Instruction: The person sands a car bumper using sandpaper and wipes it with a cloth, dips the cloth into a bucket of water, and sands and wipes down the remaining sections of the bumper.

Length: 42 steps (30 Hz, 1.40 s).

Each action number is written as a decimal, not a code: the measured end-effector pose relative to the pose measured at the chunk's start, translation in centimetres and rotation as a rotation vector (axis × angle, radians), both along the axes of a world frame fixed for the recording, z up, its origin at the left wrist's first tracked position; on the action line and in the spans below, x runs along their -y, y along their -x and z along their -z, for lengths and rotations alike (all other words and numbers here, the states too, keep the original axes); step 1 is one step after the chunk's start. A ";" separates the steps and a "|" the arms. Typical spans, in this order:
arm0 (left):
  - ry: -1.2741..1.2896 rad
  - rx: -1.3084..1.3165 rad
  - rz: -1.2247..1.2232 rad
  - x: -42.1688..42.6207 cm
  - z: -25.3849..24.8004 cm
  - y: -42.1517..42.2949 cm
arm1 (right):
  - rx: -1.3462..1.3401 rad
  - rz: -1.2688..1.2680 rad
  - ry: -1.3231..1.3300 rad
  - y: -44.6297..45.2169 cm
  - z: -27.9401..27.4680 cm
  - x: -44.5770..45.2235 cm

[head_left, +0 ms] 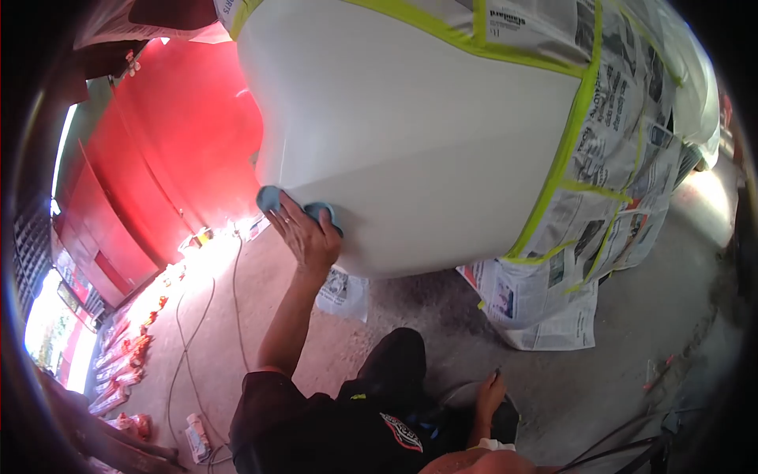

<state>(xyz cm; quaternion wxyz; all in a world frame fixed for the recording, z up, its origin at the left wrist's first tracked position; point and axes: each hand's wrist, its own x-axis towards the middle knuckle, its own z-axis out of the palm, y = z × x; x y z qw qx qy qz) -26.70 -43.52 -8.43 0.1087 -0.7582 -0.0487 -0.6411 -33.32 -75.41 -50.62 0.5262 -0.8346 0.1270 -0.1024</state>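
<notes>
My left hand (310, 237) is closed on a blue-grey sanding pad (269, 198) and presses it against the lower left edge of a white car body panel (410, 150). The pad shows on both sides of my fingers, and the fingers hide its middle. Yellow-green masking tape (553, 189) borders the panel along its top and right. Low on the right, beside my leg, my right hand (491, 397) is curled. Something small and dark shows at its top, too small to name.
Taped newspaper (608, 166) covers the surfaces around the panel, with a loose sheet (545, 320) hanging below. Cables (239, 308) run over the concrete floor at left, near a white power strip (197, 437). A red wall (174, 142) stands behind. Plastic-wrapped items (122, 363) lie far left.
</notes>
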 end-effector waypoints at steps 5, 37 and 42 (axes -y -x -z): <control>0.069 -0.215 0.079 5.0 -8.4 0.6 | 0.043 -0.022 0.070 0.2 -1.6 -0.6; -0.376 0.035 0.174 4.7 -27.3 -5.9 | 0.141 -0.116 0.163 -4.3 -8.3 -4.8; -0.352 0.015 0.254 -1.2 -29.6 -6.8 | 0.123 -0.140 0.221 -4.6 -5.5 -4.3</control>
